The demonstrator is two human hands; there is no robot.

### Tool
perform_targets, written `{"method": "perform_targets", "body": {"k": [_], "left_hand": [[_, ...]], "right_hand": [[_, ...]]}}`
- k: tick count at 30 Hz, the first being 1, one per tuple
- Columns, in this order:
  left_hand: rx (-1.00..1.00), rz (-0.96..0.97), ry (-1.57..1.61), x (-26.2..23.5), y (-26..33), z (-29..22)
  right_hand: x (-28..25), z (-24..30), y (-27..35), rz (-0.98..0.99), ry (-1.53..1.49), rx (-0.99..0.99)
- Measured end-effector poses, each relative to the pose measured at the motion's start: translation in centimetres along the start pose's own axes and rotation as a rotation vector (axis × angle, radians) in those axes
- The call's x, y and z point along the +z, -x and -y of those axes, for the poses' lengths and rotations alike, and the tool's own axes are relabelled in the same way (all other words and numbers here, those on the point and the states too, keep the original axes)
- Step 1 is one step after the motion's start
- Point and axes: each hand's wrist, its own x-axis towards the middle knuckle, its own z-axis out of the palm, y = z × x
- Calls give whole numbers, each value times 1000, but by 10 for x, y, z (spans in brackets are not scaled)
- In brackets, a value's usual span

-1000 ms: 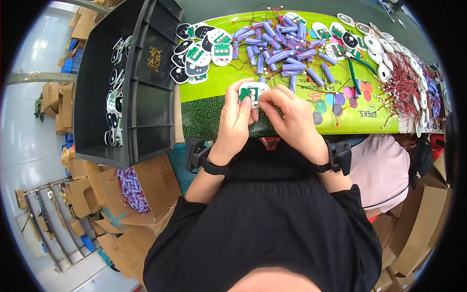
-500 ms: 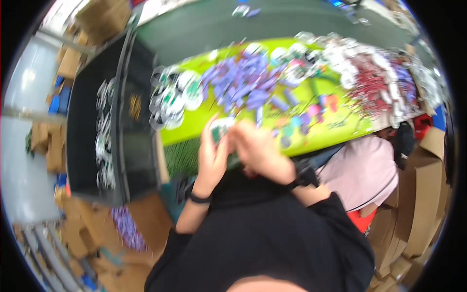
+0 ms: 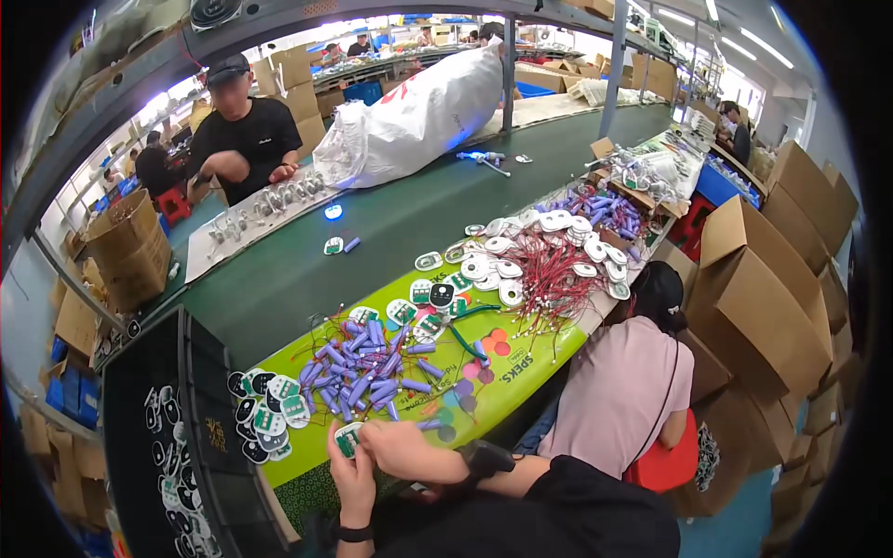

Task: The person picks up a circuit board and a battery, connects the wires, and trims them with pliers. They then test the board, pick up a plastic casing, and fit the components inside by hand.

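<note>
My left hand (image 3: pixel 352 482) holds a white rounded casing with a green circuit board (image 3: pixel 347 437) between thumb and fingers, close to the near edge of the lime-green mat (image 3: pixel 507 395). My right hand (image 3: pixel 414 453) is closed in a pinch at the right side of that casing; whatever its fingertips grip is hidden. Just beyond the hands lies a heap of purple cylindrical batteries (image 3: pixel 370 365) with thin red wires. To their left sit several similar casings with boards (image 3: pixel 272 420), some white, some black. Green-handled pliers (image 3: pixel 470 337) rest right of the batteries.
A black crate (image 3: pixel 228 437) at the left holds more casings. White discs (image 3: pixel 555 221) and red wires (image 3: pixel 549 288) are piled farther right. Beyond runs a green conveyor (image 3: pixel 391 256) with a white sack (image 3: pixel 409 121). One person (image 3: pixel 619 395) sits at right, another (image 3: pixel 244 135) works across.
My view has swung up, bringing the conveyor, the sack and the person across into sight. Both hands now appear lower and farther left, the casing still in my left hand.
</note>
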Motion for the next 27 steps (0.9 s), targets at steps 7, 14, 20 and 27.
{"method": "perform_targets", "body": {"k": [7,14,20,27], "left_hand": [[75,38,-210,-3,-5,-10],[56,-28,-113,8,2,-19],[91,-10,-151,14,3,-10],[-11,-35,-65,20,0,3]], "right_hand": [[-1,-7,0,6,-21,80],[4,-6,2,31,-59,111],[5,-11,8,-11,-115,124],[0,-25,14,-79,-222,103]]}}
